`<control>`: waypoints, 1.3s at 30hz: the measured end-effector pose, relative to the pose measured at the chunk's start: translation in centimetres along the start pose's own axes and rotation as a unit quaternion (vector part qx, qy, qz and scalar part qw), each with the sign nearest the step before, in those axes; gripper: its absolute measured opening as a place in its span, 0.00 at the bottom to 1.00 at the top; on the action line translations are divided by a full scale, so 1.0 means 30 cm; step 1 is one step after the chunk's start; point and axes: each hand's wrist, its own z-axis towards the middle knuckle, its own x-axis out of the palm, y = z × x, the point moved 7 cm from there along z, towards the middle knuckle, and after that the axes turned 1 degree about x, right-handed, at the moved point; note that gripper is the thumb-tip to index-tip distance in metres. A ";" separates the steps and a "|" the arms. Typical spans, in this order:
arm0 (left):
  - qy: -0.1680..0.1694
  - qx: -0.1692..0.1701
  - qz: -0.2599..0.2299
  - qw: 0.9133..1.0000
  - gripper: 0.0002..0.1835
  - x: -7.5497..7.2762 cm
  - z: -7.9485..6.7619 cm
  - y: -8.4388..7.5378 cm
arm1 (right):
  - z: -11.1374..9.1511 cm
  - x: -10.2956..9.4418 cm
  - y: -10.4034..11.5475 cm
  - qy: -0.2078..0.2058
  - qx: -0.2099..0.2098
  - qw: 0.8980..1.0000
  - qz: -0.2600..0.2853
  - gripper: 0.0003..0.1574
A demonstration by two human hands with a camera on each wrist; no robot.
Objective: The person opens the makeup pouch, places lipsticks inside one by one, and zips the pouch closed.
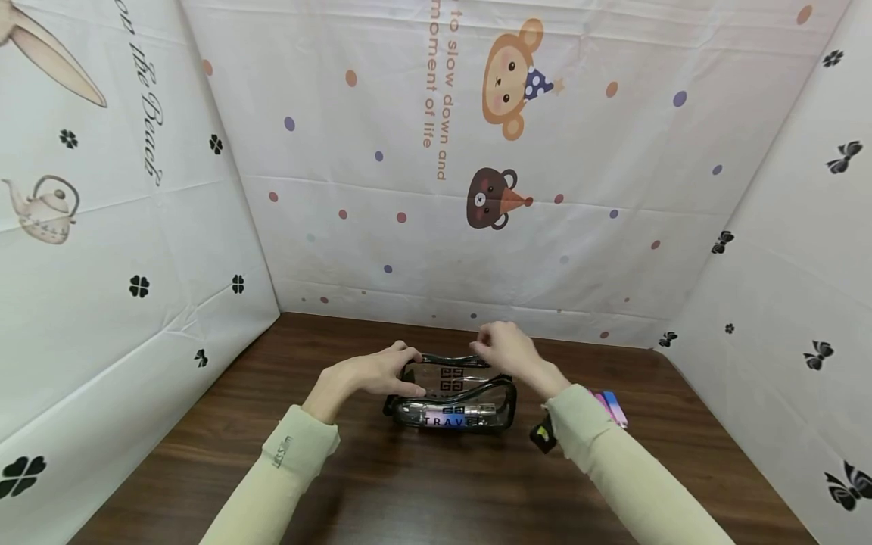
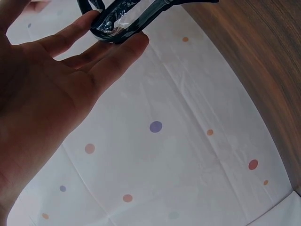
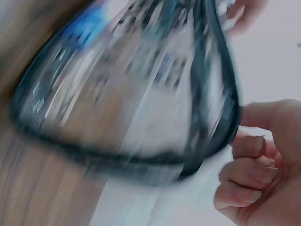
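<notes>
A clear zip pouch (image 1: 450,393) with black piping and "TRAVEL" lettering stands on the table, its top gaping. Inside along the front lies a slim pink-and-blue item (image 1: 453,415). My left hand (image 1: 371,372) grips the pouch's left end, thumb at the front rim and fingers at the back one. In the left wrist view, its fingertips (image 2: 141,40) meet the black edging. At the back right rim is my right hand (image 1: 511,350), fingers curled, pinching the edge between thumb and forefinger. The right wrist view is blurred over the pouch (image 3: 127,103).
To the right of the pouch, a small black object (image 1: 543,436) with a yellow-green mark sits partly behind the right sleeve. Beyond that sleeve lies a pink-and-blue item (image 1: 613,407). Printed white cloth walls (image 1: 579,272) enclose the brown wooden table (image 1: 436,492) on three sides.
</notes>
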 end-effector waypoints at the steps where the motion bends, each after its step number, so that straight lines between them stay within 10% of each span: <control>1: 0.000 -0.001 0.000 1.000 0.35 0.000 0.000 0.000 | -0.004 -0.012 -0.042 -0.010 0.015 1.000 -0.003 0.12; 15: 0.004 -0.002 0.000 1.000 0.35 0.000 -0.003 0.009 | -0.153 0.022 -0.493 0.101 0.183 0.975 -0.070 0.12; 39: 0.006 -0.002 -0.003 1.000 0.34 0.000 0.003 0.003 | -0.200 0.120 -0.544 0.147 0.194 0.967 -0.077 0.10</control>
